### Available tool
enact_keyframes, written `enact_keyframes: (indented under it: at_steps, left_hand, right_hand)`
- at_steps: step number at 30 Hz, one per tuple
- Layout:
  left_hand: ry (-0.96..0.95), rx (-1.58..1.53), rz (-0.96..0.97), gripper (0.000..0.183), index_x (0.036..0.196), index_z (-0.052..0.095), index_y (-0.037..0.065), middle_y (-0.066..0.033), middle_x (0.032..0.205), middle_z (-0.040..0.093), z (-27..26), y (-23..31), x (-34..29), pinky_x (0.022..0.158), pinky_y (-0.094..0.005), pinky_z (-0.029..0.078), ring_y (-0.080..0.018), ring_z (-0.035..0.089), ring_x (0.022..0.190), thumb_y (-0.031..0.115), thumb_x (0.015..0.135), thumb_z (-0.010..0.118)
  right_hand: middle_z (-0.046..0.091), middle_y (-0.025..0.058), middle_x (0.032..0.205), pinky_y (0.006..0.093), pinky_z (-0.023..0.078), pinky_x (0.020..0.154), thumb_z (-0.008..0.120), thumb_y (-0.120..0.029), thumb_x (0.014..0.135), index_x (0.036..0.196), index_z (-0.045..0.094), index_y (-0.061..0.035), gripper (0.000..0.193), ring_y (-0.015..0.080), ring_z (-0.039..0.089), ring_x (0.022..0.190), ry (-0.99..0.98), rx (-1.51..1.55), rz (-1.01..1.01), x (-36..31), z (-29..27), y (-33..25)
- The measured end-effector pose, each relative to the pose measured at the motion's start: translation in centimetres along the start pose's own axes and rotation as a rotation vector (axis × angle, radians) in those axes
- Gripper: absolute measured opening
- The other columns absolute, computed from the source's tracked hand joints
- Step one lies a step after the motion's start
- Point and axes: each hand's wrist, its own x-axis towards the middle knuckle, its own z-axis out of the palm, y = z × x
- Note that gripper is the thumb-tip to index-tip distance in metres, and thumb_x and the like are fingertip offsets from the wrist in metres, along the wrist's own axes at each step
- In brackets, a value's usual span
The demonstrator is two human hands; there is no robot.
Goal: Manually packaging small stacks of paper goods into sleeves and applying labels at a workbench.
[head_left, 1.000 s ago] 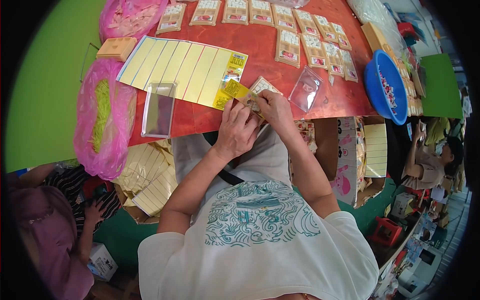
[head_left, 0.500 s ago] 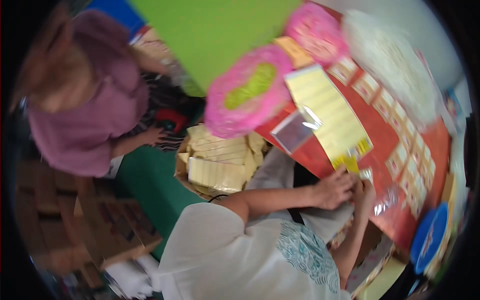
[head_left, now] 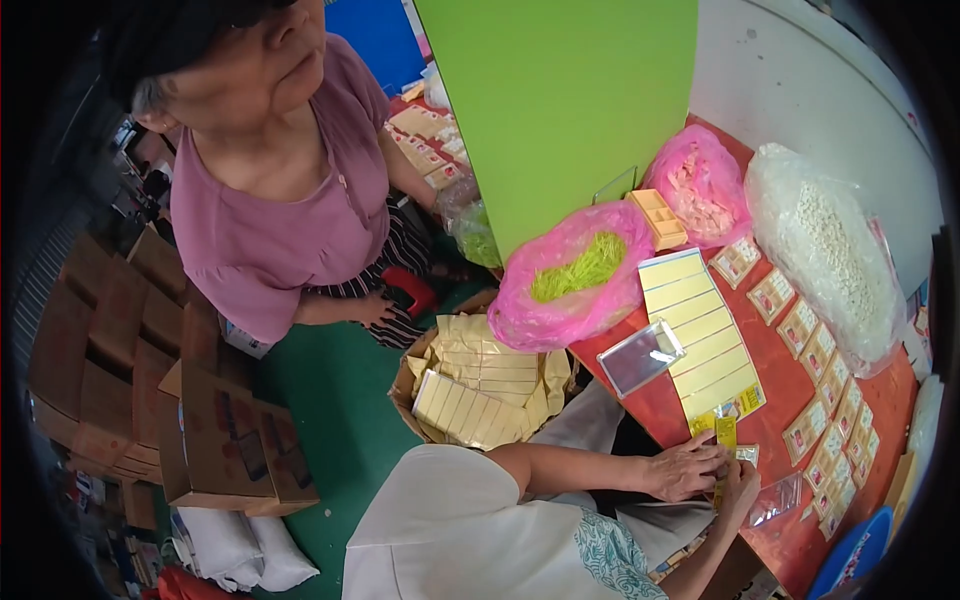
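At the near edge of the red table, my left hand (head_left: 685,471) closes its fingers on a yellow printed card strip (head_left: 726,432). My right hand (head_left: 740,490) is right beside it, fingers bent and pressed together near the strip's lower part. A small clear packet or case (head_left: 745,455) shows just beyond the right fingers; what exactly they grip is hidden. Clear plastic pieces (head_left: 776,500) lie to the right of that hand. Past my hands is a long pale-yellow lined sheet (head_left: 705,325), with a clear rectangular plastic lid (head_left: 641,358) overlapping its left edge.
Rows of small filled trays (head_left: 815,355) cover the table's right side. Farther back sit a pink bag of green strips (head_left: 580,268), a pink bag of pale pieces (head_left: 692,190) and a bag of white pellets (head_left: 835,240). A carton of yellow sheets (head_left: 480,375) and a co-worker (head_left: 290,200) are at left.
The whole view has shifted, so the table sits lower and the co-worker shows more fully. Both hands stay together at the yellow card strip, with little visible change in their hold.
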Motion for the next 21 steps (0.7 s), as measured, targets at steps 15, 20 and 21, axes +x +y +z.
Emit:
enact_keyframes:
  at_steps: [15, 20, 21]
  left_hand:
    - [-0.001, -0.022, 0.032, 0.023, 0.100, 0.061, 0.009, -0.0191, 0.128, 0.046, -0.4, 0.0, -0.1, 0.111, -0.0601, 0.016, -0.0354, 0.033, 0.132, 0.022, 0.081, 0.061]
    - [-0.031, 0.005, 0.042, 0.022, 0.098, 0.061, 0.009, -0.0196, 0.127, 0.046, -0.2, -0.2, -0.1, 0.111, -0.0593, 0.016, -0.0358, 0.033, 0.132, 0.022, 0.081, 0.062]
    - [-0.014, 0.014, 0.045, 0.021, 0.097, 0.061, 0.008, -0.0198, 0.126, 0.046, -0.1, -0.2, -0.1, 0.111, -0.0592, 0.016, -0.0359, 0.033, 0.132, 0.022, 0.081, 0.062]
  right_hand:
    - [0.058, 0.0177, 0.060, 0.0367, 0.042, 0.052, 0.056, -0.015, 0.086, 0.089, 0.063, 0.0055, 0.022, 0.0218, 0.054, 0.052, 0.125, 0.127, -0.032, -0.7, 0.7, 1.1]
    - [0.055, 0.0131, 0.059, 0.0342, 0.040, 0.050, 0.056, -0.015, 0.087, 0.096, 0.061, 0.0032, 0.021, 0.0186, 0.051, 0.051, 0.096, 0.131, 0.018, -0.4, 0.4, 3.5]
    - [0.055, 0.0118, 0.058, 0.0339, 0.040, 0.050, 0.056, -0.015, 0.087, 0.096, 0.061, 0.0029, 0.020, 0.0177, 0.050, 0.051, 0.111, 0.156, 0.012, -0.4, 0.5, 3.8]
